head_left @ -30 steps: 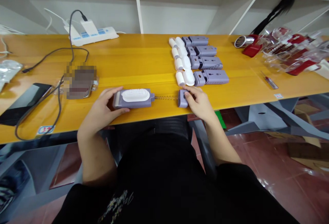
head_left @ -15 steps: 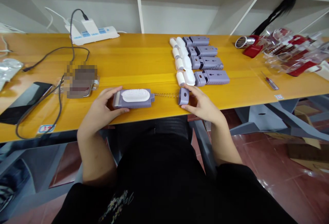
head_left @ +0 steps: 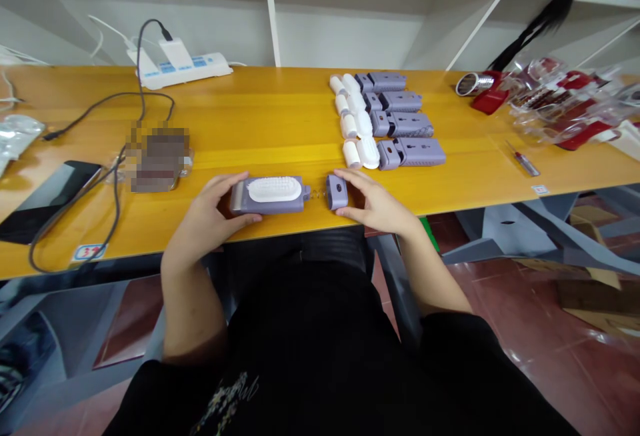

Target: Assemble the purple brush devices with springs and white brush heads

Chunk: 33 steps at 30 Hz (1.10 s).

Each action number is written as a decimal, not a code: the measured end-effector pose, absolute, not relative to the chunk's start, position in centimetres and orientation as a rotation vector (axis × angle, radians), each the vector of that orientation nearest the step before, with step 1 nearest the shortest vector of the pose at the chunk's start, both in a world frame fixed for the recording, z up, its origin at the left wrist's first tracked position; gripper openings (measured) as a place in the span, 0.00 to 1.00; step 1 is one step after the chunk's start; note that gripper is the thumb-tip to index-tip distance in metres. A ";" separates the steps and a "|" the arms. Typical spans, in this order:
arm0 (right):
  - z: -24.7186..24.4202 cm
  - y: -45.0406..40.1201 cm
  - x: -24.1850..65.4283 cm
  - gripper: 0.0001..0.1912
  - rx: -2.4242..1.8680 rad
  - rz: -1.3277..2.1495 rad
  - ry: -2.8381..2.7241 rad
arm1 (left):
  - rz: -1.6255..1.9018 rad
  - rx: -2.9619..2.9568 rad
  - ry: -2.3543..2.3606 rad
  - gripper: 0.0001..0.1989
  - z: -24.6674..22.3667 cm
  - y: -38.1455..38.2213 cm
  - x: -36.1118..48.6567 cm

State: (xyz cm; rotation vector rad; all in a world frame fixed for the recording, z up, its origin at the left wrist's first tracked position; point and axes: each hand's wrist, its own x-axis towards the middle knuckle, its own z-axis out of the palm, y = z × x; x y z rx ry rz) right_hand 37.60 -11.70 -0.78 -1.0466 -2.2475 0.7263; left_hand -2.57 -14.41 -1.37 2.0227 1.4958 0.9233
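Between thumb and fingers, my left hand [head_left: 210, 213] grips the left end of a purple-grey plastic body [head_left: 277, 208] with a white oval bristled pad [head_left: 275, 189] on top. My right hand [head_left: 375, 203] holds a small purple-grey end cap [head_left: 337, 193] with a dark hole in it. A thin coil spring [head_left: 316, 194] bridges the short gap between body and cap. Both parts rest on or just over the table's front edge; which one I cannot tell.
Several similar purple-grey parts [head_left: 423, 151] and white pieces [head_left: 369, 151] lie in rows behind my right hand. A screwdriver [head_left: 525, 163] and red-and-clear plastic items [head_left: 575, 103] are at right. At left are a phone [head_left: 50, 199], a cable [head_left: 117, 203] and a power strip [head_left: 185, 71].
My hands have drawn closer together. The end cap has moved left and the body slightly right, so the spring between them is much shorter.
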 end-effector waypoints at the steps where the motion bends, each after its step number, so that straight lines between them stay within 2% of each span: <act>1: -0.8 -11.4 37.2 0.45 -1.020 0.727 -2.260 | 0.918 2.029 1.502 0.41 -1.4 -14.5 -2.4; 8: -0.6 -10.3 35.6 0.46 -0.955 0.734 -2.307 | 0.832 2.102 1.463 0.40 -0.8 -14.3 -1.5; 12: -0.2 -10.2 35.7 0.45 -0.955 0.736 -2.331 | 0.739 2.206 1.453 0.52 1.0 -12.3 -0.7; 14: 0.0 -10.2 35.7 0.45 -0.956 0.742 -2.345 | 0.610 2.273 1.370 0.58 1.9 -10.9 -0.1; 15: 0.0 -10.1 35.7 0.45 -0.958 0.744 -2.351 | 0.500 2.289 1.323 0.58 2.2 -10.3 0.3; 18: 0.2 -10.0 35.7 0.46 -0.959 0.750 -2.359 | 0.284 2.285 1.264 0.48 2.7 -8.9 1.2; 21: 0.0 -10.0 35.8 0.45 -0.940 0.753 -2.357 | 0.330 2.302 1.242 0.42 2.7 -8.6 1.6; 33: -0.8 -10.2 35.9 0.44 -0.886 0.745 -2.289 | 0.351 2.324 1.210 0.39 1.9 -8.7 2.2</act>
